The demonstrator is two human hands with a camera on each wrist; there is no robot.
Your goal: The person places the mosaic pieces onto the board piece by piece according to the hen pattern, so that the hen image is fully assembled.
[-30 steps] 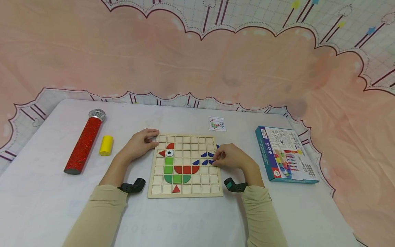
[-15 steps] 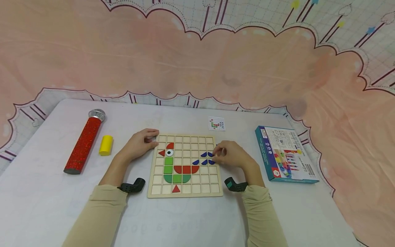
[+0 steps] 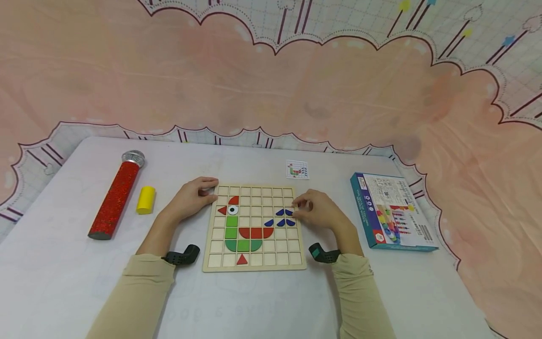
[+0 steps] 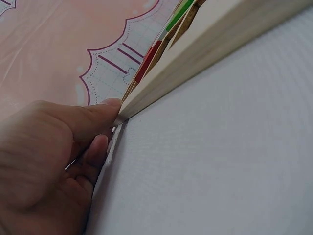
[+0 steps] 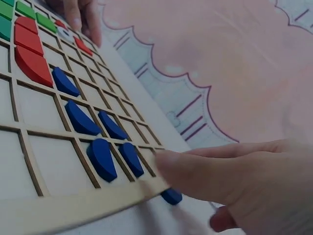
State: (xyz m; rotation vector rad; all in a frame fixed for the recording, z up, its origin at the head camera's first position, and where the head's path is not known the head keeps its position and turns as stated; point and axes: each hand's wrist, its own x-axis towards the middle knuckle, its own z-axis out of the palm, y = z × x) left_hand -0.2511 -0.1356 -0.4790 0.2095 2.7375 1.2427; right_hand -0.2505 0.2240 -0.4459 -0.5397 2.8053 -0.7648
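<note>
A wooden grid board (image 3: 279,259) lies on the table, with red, green and blue shaped pieces and an eye piece forming a bird-like figure. My left hand (image 3: 192,200) holds the board's far left corner, thumb on its edge in the left wrist view. At the board's right side, the fingertips of my right hand (image 3: 319,209) are beside the top right squares. Several blue petal-shaped pieces (image 5: 101,159) sit in squares close by. Another blue piece (image 5: 171,196) lies just off the board's edge, under the right thumb in the right wrist view; the hand hides it in the head view.
A picture card (image 3: 298,170) of a similar bird lies behind the board. To the right is a blue-edged box (image 3: 394,212). A red glittery microphone (image 3: 114,200) and a yellow cylinder (image 3: 146,200) are on the left of the white table. A patterned cloth hangs behind.
My right hand has let go of a blue piece near the board's right edge and slid away from me, to where the loose blue piece was visible. My left hand has stayed put.
</note>
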